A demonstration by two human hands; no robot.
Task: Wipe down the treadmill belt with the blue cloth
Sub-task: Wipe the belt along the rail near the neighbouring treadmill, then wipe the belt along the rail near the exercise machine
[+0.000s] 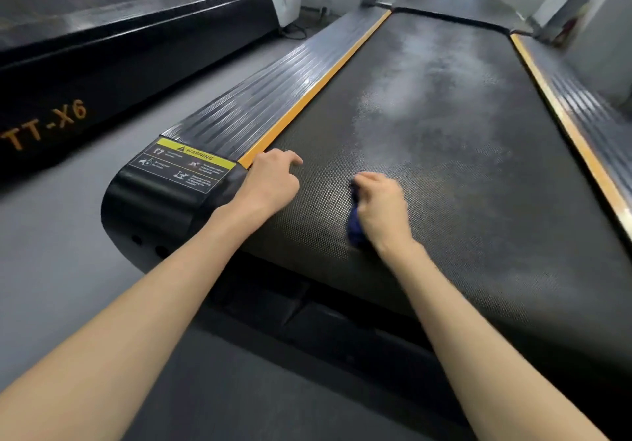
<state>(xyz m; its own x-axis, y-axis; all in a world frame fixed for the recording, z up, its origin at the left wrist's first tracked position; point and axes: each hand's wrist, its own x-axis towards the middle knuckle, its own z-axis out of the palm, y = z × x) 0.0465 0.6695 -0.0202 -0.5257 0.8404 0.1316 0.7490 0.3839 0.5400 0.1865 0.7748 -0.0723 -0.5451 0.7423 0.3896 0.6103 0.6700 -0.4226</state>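
Observation:
The dark textured treadmill belt [444, 153] runs away from me, with pale dusty patches along its middle. My right hand [381, 206] grips a bunched blue cloth [355, 226] and holds it down on the near end of the belt. My left hand [272, 180] rests on the belt's near left corner, beside the orange edge strip, with its fingers curled and nothing in it. Most of the cloth is hidden under the right hand.
Ribbed black side rails [273, 98] with orange strips [314, 91] flank the belt. A yellow warning label [186, 165] sits on the near left end cap. A second treadmill [102, 47] stands to the left across a strip of grey floor. Grey uprights rise at the far end.

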